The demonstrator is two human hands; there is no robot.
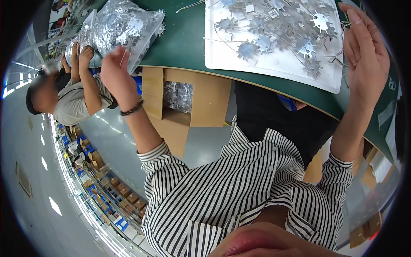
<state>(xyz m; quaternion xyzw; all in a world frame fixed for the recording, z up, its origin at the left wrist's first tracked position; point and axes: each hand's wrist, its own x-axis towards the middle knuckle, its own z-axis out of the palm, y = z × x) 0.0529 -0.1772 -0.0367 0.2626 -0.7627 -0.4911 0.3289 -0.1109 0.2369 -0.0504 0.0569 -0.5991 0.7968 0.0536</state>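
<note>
My left hand (119, 77) is raised in front of a clear plastic bag (124, 28) filled with silver metal pieces. Its fingers are curled together, and a thin pale wire (123, 57) shows at their tips; the hand is slightly blurred. At the right edge of a white tray (274, 73), my right hand (367, 60) has its fingers stretched out and nothing visible in them. Flat silver discs with toothed rims (305, 47) lie heaped in the tray, with thin wires and small white tags among them.
The green table (184, 47) carries tray and bag. Below its edge stands an open cardboard box (209, 100) with more silver pieces inside. On the left, a co-worker (81, 103) in a cap sits with raised hands. Shelves with cartons (124, 190) line the floor behind.
</note>
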